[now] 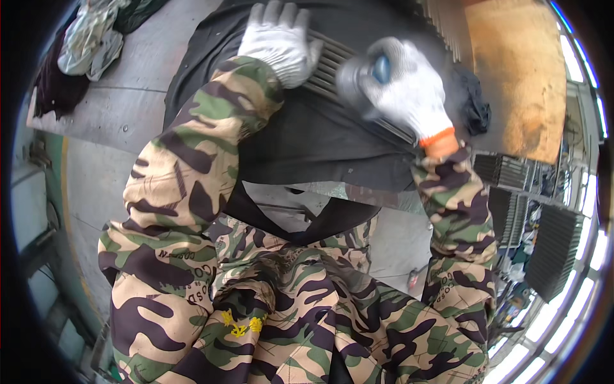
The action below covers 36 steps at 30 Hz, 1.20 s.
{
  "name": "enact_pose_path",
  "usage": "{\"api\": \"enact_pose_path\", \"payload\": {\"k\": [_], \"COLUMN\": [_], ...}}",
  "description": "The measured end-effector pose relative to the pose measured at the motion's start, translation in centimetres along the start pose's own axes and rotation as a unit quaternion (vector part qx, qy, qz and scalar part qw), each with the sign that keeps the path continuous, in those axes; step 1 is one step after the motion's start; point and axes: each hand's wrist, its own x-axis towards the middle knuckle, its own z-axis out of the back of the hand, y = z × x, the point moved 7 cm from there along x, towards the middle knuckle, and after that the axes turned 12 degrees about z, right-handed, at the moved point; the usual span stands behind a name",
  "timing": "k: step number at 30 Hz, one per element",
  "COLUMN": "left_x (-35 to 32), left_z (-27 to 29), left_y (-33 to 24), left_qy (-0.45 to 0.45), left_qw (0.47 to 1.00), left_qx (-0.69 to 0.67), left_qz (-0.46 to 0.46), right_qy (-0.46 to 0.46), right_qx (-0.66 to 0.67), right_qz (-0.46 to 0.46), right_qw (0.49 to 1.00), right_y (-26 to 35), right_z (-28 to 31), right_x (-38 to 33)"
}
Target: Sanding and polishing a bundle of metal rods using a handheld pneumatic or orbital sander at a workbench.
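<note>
My left hand (276, 41), in a white knit glove, lies flat with its fingers stretched out on the left end of a dark grey ribbed metal panel (327, 67). In my right hand (416, 83), gloved in white with an orange cuff, is a rounded grey tool with a blue part, which looks like a palm sander (353, 83). The fingers curl around the tool, and motion smears its outline. It sits over the panel's middle and hides part of the ribs. A black cloth (281, 147) lies beneath the panel.
More long grey metal bars (442, 25) lie at the far right, beside a stained wooden board (518, 83). Crumpled black cloth (472, 102) sits near my right wrist. Ribbed metal panels (553, 249) stand to the right. Pale crumpled cloth (89, 41) rests at the far left.
</note>
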Motion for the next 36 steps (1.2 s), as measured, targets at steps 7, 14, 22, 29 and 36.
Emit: {"api": "enact_pose_path", "payload": {"k": [7,14,22,29,36], "left_x": [-0.4,-1.4,-1.4,-1.3,-1.2], "left_z": [0.3,0.5,-0.1,-0.3,0.1], "left_y": [-0.4,-0.6,-0.3,-0.5,-1.0], "left_qy": [0.051,0.082,0.067,0.064,0.065], "left_qw": [0.997,0.996,0.996,0.996,0.996], "left_qx": [-0.037,-0.009,-0.012,-0.005,0.012], "left_qz": [-0.034,-0.046,-0.063,-0.063,-0.062], "right_qy": [0.056,0.074,-0.049,-0.011,-0.049], "right_qx": [0.023,0.048,0.072,0.072,0.073], "right_qz": [-0.053,-0.076,-0.006,-0.015,0.02], "right_qw": [0.997,0.993,0.996,0.997,0.996], "right_y": [-0.4,-1.6,-0.7,0.1,1.4], "right_z": [0.7,-0.3,1.5,1.0,1.4], "right_x": [-0.3,0.1,0.7,-0.1,-0.2]}}
